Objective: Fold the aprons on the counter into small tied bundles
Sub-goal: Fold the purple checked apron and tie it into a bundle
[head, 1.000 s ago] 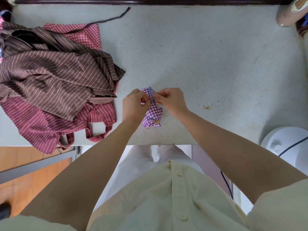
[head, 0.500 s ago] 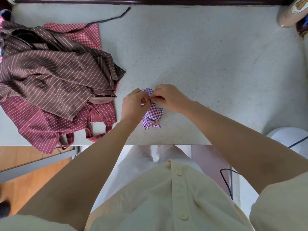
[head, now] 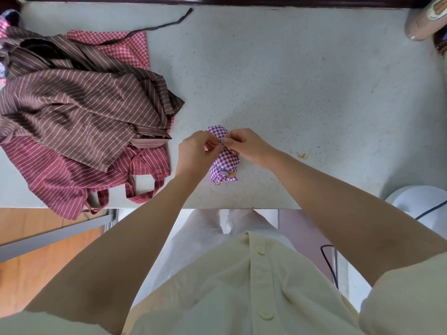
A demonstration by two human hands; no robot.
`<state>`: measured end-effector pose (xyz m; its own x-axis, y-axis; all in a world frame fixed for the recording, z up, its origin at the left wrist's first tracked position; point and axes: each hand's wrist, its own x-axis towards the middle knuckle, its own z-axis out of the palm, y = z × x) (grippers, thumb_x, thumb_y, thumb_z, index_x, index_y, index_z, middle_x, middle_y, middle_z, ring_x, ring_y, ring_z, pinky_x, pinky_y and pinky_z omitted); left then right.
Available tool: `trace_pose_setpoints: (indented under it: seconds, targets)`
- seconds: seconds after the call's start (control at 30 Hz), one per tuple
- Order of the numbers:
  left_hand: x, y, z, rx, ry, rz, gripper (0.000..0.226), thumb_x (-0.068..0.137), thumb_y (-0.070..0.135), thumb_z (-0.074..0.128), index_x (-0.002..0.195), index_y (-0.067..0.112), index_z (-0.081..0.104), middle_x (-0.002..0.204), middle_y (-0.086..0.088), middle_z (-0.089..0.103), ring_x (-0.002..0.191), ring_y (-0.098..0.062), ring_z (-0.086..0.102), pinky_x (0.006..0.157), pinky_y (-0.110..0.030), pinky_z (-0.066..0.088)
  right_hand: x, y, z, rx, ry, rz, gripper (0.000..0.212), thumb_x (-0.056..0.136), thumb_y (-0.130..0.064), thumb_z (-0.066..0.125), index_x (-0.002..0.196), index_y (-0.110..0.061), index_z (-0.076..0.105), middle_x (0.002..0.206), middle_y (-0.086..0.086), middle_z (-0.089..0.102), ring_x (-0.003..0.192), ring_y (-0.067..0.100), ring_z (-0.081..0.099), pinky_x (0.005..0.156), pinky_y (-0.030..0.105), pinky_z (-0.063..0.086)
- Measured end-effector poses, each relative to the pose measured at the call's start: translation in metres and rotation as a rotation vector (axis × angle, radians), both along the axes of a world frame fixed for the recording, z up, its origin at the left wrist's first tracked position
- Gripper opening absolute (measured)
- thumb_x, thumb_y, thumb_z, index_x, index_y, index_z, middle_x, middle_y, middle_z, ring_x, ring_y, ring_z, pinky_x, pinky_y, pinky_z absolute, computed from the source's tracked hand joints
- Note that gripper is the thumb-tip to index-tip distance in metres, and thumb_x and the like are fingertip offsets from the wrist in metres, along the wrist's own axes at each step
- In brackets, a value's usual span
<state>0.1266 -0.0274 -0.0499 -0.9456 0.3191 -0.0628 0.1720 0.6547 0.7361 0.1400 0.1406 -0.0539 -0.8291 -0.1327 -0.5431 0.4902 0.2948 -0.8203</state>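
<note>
Fingers (head: 229, 141) of the right hand (head: 249, 147) and the left hand (head: 193, 152) meet over the far end of the bundle (head: 226, 162). Each side pinches the thin striped tie (head: 220, 143), clamped tight on it. To do this well, I'd say draw both ends outward evenly and low, so the tie bites into the cloth and the roll can't spring open, and press the crossing down while cinching. The bundle itself is a small purple-checked roll lying on the desk (head: 302, 81) near its front edge. A second band of tie circles its near end, where the cloth puffs out. Off to the left, well apart, the striped aprons (head: 79, 100) lie heaped, not yet folded.
</note>
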Motion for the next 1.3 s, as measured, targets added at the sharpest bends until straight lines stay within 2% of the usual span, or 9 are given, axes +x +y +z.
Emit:
trace_pose_setpoints:
  seconds: [0.3, 0.4, 0.53, 0.67, 0.87, 1.0, 1.13, 1.23, 1.3]
  targets:
    - [-0.004, -0.01, -0.005, -0.064, 0.107, -0.048, 0.009, 0.077, 0.001, 0.07, 0.071, 0.003, 0.064, 0.074, -0.007, 0.061, 0.062, -0.022, 0.058, 0.058, -0.041, 0.056, 0.002, 0.001, 0.001, 0.036, -0.019, -0.184, 0.017, 0.09, -0.021, 0.068, 0.081, -0.006, 0.066, 0.07, 0.002, 0.064, 0.063, 0.01, 0.06, 0.061, 0.018, 0.047]
    - [-0.003, -0.014, -0.008, -0.085, 0.09, -0.029, 0.007, 0.077, 0.0, 0.069, 0.071, 0.003, 0.065, 0.074, -0.007, 0.062, 0.062, -0.02, 0.057, 0.058, -0.033, 0.054, 0.003, 0.001, -0.002, 0.131, -0.045, -0.22, 0.021, 0.093, -0.022, 0.065, 0.084, -0.003, 0.065, 0.071, 0.002, 0.064, 0.063, 0.011, 0.061, 0.063, 0.022, 0.051]
    - [-0.001, -0.012, -0.008, -0.083, 0.037, 0.006, 0.003, 0.08, 0.005, 0.069, 0.077, 0.005, 0.069, 0.078, -0.006, 0.065, 0.066, -0.015, 0.057, 0.061, -0.019, 0.047, 0.005, -0.005, -0.009, 0.125, -0.104, -0.297, 0.025, 0.095, -0.024, 0.061, 0.075, -0.009, 0.061, 0.087, 0.014, 0.07, 0.081, 0.025, 0.068, 0.083, 0.037, 0.058]
    - [-0.001, -0.012, -0.011, -0.095, -0.023, 0.011, 0.004, 0.084, 0.011, 0.071, 0.082, 0.008, 0.07, 0.082, -0.002, 0.064, 0.071, -0.013, 0.058, 0.066, -0.018, 0.048, 0.012, -0.005, -0.013, 0.113, -0.13, -0.352, 0.024, 0.096, -0.024, 0.061, 0.094, 0.0, 0.064, 0.102, 0.018, 0.071, 0.094, 0.029, 0.07, 0.085, 0.038, 0.058]
    - [0.001, -0.023, -0.014, -0.026, -0.439, 0.096, 0.029, 0.095, 0.036, 0.058, 0.113, 0.013, 0.054, 0.107, 0.0, 0.061, 0.09, -0.014, 0.062, 0.079, -0.029, 0.053, 0.031, 0.009, 0.007, -0.155, -0.296, -0.216, 0.031, 0.098, -0.041, 0.052, 0.108, -0.012, 0.057, 0.109, 0.006, 0.066, 0.1, 0.019, 0.064, 0.096, 0.039, 0.051]
    - [0.009, -0.018, -0.006, 0.201, -0.832, 0.184, 0.031, 0.102, 0.034, 0.042, 0.123, 0.013, 0.051, 0.114, -0.014, 0.062, 0.087, -0.019, 0.065, 0.069, -0.027, 0.055, 0.037, -0.007, 0.016, -0.209, -0.325, -0.057, 0.031, 0.09, -0.019, 0.067, 0.115, -0.015, 0.049, 0.109, 0.002, 0.064, 0.101, 0.02, 0.065, 0.089, 0.033, 0.055]
    - [-0.006, -0.01, 0.009, 0.322, -0.744, 0.107, 0.031, 0.102, 0.02, 0.037, 0.126, 0.015, 0.056, 0.118, -0.018, 0.058, 0.088, -0.022, 0.063, 0.079, -0.035, 0.057, 0.017, -0.003, 0.018, -0.201, -0.321, -0.368, 0.033, 0.095, -0.023, 0.054, 0.12, -0.002, 0.057, 0.102, 0.01, 0.071, 0.092, 0.022, 0.069, 0.078, 0.028, 0.056]
    - [-0.023, -0.008, 0.014, 0.156, -0.359, -0.16, 0.056, 0.084, 0.022, 0.052, 0.139, 0.028, 0.045, 0.137, -0.006, 0.039, 0.122, -0.021, 0.044, 0.104, -0.038, 0.04, 0.005, 0.016, 0.037, -0.375, -0.34, -0.55, 0.026, 0.096, -0.029, 0.042, 0.097, -0.01, 0.061, 0.082, 0.003, 0.07, 0.077, 0.017, 0.064, 0.07, 0.026, 0.052]
    - [-0.03, 0.002, 0.021, 0.09, -0.178, -0.369, 0.077, 0.076, 0.028, 0.069, 0.146, 0.029, 0.036, 0.147, -0.001, 0.03, 0.136, -0.02, 0.03, 0.11, -0.038, 0.029, 0.003, 0.023, 0.056, -0.393, -0.316, -0.547, 0.03, 0.097, -0.035, 0.037, 0.091, -0.015, 0.059, 0.075, 0.0, 0.066, 0.07, 0.013, 0.058, 0.061, 0.024, 0.05]
